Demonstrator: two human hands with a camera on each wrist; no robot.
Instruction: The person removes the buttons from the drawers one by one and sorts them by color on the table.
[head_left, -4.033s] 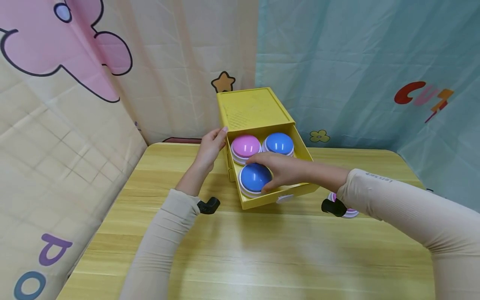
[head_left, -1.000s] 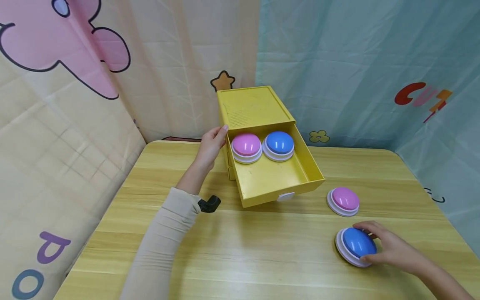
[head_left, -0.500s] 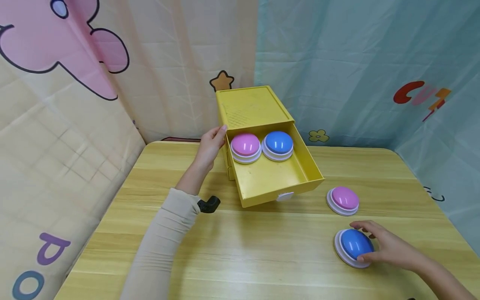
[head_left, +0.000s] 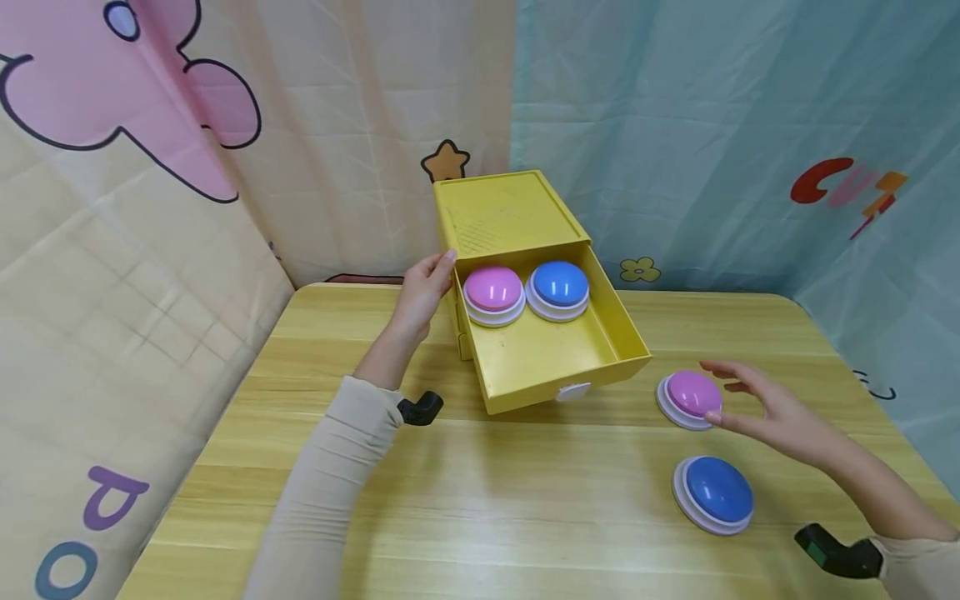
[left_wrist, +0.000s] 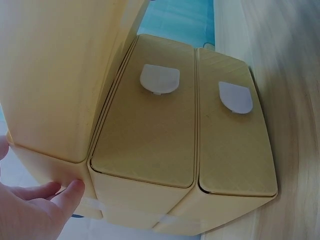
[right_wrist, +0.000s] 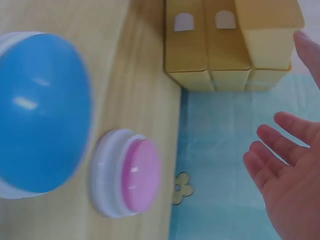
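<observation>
My left hand [head_left: 423, 296] braces the left side of a yellow drawer cabinet [head_left: 513, 212], its fingertips at the front corner; in the left wrist view the fingers [left_wrist: 70, 197] press against the side wall. The top drawer [head_left: 555, 354] is pulled out and holds a pink buzzer button [head_left: 492, 289] and a blue buzzer button [head_left: 561, 283] at its back. On the table, another pink buzzer button [head_left: 693, 393] stands behind another blue one. Spread around the pink one's right side, my right hand [head_left: 780, 421] holds nothing; the right wrist view shows its fingers [right_wrist: 280, 142] loosely extended.
The second blue buzzer button [head_left: 720, 490] sits on the wooden table [head_left: 525, 517], in front of the pink one. Below the pulled-out drawer are shut drawers [left_wrist: 145, 120] with white tabs. Printed curtains [head_left: 660, 125] stand behind and at both sides.
Four seconds ago my right hand gripped the blue buzzer button in the drawer; it was set down on the table at right. The hand has since released it and moved back beside the pink one.
</observation>
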